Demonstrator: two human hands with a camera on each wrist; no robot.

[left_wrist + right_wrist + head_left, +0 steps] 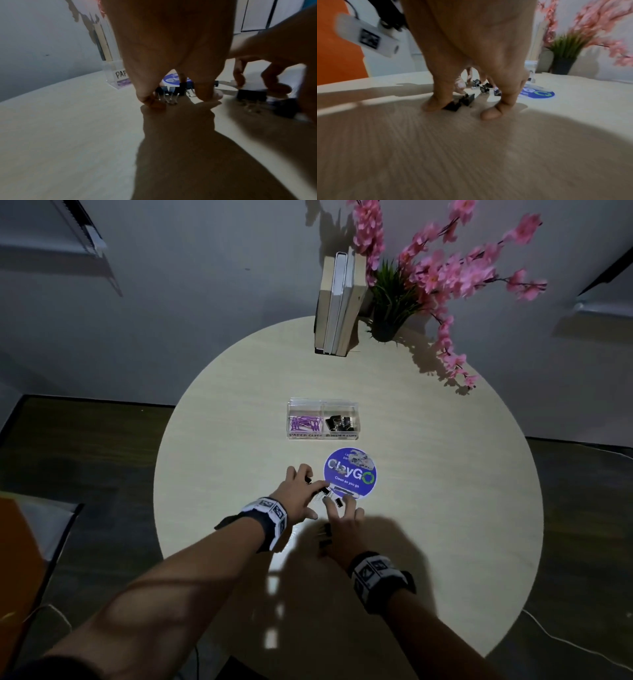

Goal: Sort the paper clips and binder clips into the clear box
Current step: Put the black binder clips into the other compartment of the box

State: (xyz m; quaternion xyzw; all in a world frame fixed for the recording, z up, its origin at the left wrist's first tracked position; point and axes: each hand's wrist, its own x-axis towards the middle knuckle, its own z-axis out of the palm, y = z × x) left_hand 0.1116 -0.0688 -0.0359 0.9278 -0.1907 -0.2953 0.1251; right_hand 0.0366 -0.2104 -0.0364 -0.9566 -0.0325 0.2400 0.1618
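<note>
Several black binder clips [330,497] are left loose on the round table [445,474], beside a blue sticker [350,473], near the person. Both hands are lowered over this cluster. Left hand [301,496] is spread, fingertips on the table around a few clips; whether one is actually pinched cannot be told. Right hand [342,525] is likewise arched over clips, thumb and fingers touching the tabletop beside two black clips [460,102]; a firm grip cannot be confirmed either. The clear box [322,419] is set farther off, past the sticker, well apart from the hands. Its left compartment is filled with purple paper clips [305,423], its right with binder clips [339,422]. No loose paper clips are seen, so the gathering of remaining binder clips is judged to be the step in hand, task well advanced. Next, a secure pinch is called for, then a carry to the right compartment.
</note>
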